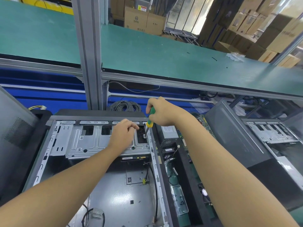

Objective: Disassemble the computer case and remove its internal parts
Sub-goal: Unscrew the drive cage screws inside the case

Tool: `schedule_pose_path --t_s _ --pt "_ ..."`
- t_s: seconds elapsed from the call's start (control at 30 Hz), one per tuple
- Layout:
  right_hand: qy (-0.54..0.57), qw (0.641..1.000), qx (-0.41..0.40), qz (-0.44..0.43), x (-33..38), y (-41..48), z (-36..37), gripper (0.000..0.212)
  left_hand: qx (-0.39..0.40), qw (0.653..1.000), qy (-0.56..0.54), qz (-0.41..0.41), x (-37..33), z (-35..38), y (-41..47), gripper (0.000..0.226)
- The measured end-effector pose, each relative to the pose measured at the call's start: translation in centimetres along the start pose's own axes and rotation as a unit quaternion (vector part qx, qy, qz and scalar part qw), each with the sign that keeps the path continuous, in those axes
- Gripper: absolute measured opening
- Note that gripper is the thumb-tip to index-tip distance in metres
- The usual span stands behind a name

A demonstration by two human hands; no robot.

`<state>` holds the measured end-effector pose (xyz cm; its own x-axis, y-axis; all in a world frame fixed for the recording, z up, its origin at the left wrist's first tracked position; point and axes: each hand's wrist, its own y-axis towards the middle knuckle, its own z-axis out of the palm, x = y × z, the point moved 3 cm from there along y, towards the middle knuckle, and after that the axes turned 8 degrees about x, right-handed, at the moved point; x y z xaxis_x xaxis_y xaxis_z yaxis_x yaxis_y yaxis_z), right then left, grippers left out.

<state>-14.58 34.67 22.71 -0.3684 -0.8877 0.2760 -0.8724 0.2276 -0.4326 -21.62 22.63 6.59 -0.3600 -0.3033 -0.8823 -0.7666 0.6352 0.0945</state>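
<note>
An open computer case (49, 145) lies on its side in front of me, its grey floor bare apart from a few cables. A silver drive-bay bracket (85, 141) spans its far end. My right hand (161, 112) grips a green and yellow screwdriver (150, 119), held upright with its tip down on a screw at the bracket's right end (145, 135). My left hand (123, 133) rests on the bracket just left of the tip, fingers curled towards the dark opening there.
A power supply (168, 135) and a green circuit board (205, 125) lie to the right of the case. A second open case (270, 133) stands further right. A clear tray with screws (179, 200) sits beside the case. Coiled cables (124, 106) lie behind it, under a green conveyor (164, 51).
</note>
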Motion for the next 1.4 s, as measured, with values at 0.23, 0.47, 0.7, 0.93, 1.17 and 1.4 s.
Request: schedule_pose_path --t_s 0.23,0.47,0.7,0.93,1.17,1.4 --pt "-0.004 0.998 -0.07 0.006 0.6 0.6 0.7 0.026 0.024 0.989 -0.109 -0.099 1.1 -2.8 -2.3 0.034" --pt "-0.002 0.995 -0.098 0.03 1.3 0.5 0.8 0.026 0.11 0.957 -0.205 -0.175 1.7 -4.8 -6.2 0.03" --pt "0.002 0.996 -0.075 0.043 2.8 0.4 1.0 0.015 0.301 0.866 -0.177 -0.358 3.1 -4.4 -10.4 0.033" --pt "0.027 0.997 -0.066 0.032 2.9 0.1 0.9 0.021 0.095 0.785 -0.457 -0.407 3.6 0.6 -9.9 0.038" --pt "0.022 0.998 -0.062 0.02 2.3 -0.2 0.7 0.031 -0.025 0.728 -0.563 -0.39 2.2 3.3 -8.6 0.025" --pt "0.008 0.997 -0.073 0.001 2.2 0.1 1.4 0.03 -0.078 0.704 -0.595 -0.38 2.4 4.3 -8.3 0.027"
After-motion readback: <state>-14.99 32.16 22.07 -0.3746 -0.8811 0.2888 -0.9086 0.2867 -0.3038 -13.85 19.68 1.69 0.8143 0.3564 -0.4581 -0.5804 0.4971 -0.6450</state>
